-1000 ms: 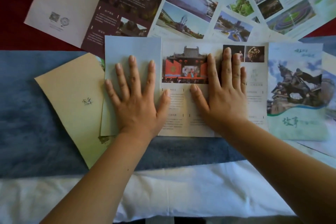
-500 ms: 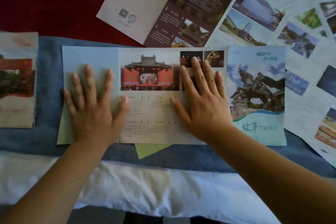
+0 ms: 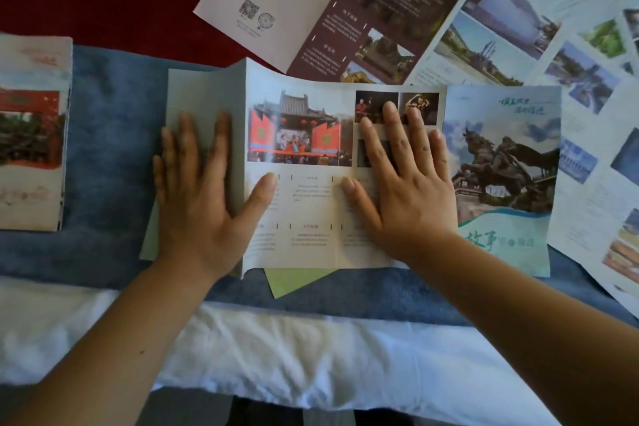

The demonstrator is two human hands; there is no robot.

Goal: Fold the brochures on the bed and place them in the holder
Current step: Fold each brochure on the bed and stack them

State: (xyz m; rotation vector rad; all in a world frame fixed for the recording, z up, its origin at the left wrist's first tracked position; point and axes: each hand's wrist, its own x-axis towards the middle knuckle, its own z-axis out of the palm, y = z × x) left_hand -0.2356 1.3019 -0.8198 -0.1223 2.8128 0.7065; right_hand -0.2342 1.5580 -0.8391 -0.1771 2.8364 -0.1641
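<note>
The left hand (image 3: 197,197) lies flat, fingers spread, on the left panel of the brochure (image 3: 311,204), its thumb across the raised fold. The right hand (image 3: 404,183) presses flat on the middle panel. The brochure lies open under both on the blue blanket (image 3: 110,149). A folded brochure (image 3: 31,135) sits at the left, and a maroon brochure (image 3: 363,10) lies unfolded farther off.

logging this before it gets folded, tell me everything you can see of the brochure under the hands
The brochure is thin paper, spread lengthwise on the blue blanket. Its left panel is plain pale grey, raised at a crease; the middle shows a red stage photo above text columns; the right cover shows a horse statue. The left hand lies flat across the crease, the right hand flat on the middle. A green sheet pokes out underneath.
</note>
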